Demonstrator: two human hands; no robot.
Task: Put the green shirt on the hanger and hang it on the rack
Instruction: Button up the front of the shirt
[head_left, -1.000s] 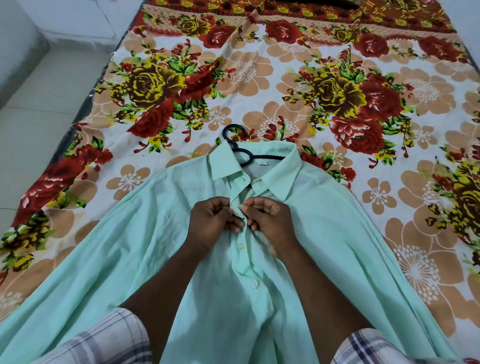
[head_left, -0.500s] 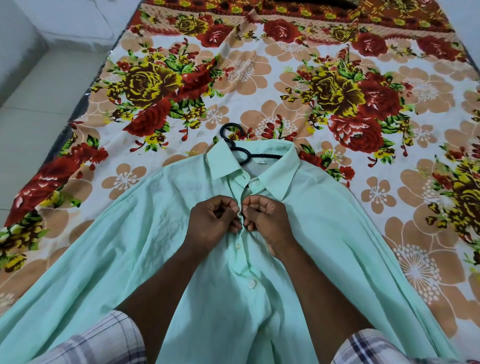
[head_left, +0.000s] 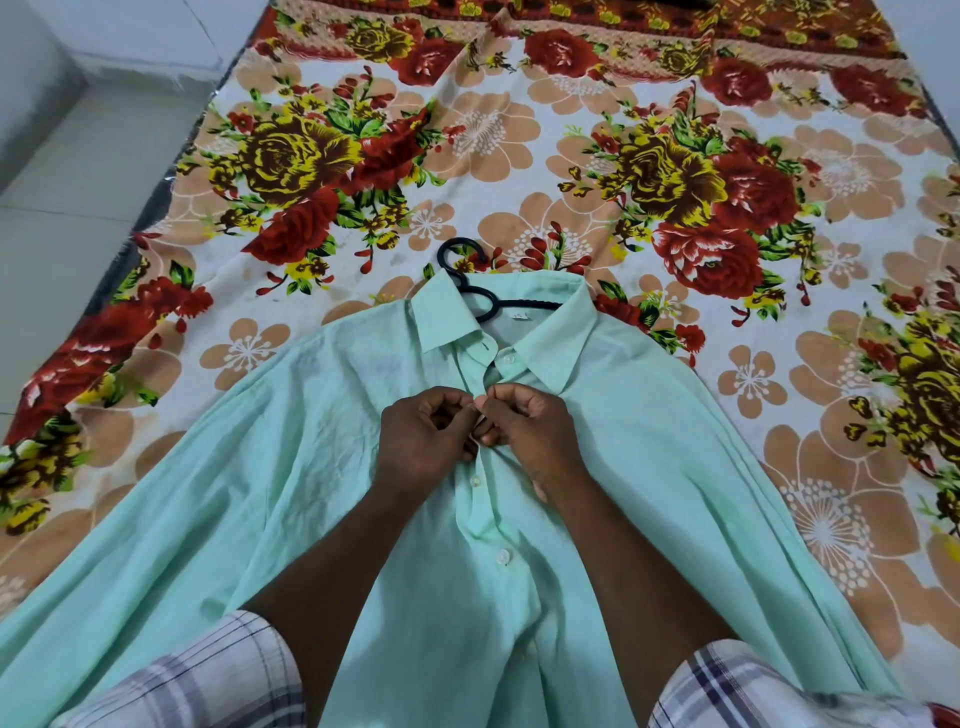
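Green shirt (head_left: 519, 597) flat on floral bedsheet (head_left: 571, 182), long axis toward camera, collar far, black hanger (head_left: 470, 283) inside with hook poking out beyond collar, pointing left; left hand (head_left: 423, 441) and right hand (head_left: 530, 431), knuckles up, fingers curled, both pinching the placket just below the collar.

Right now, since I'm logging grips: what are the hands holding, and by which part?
The left hand and right hand both pinch the green shirt at its button strip, below the collar.
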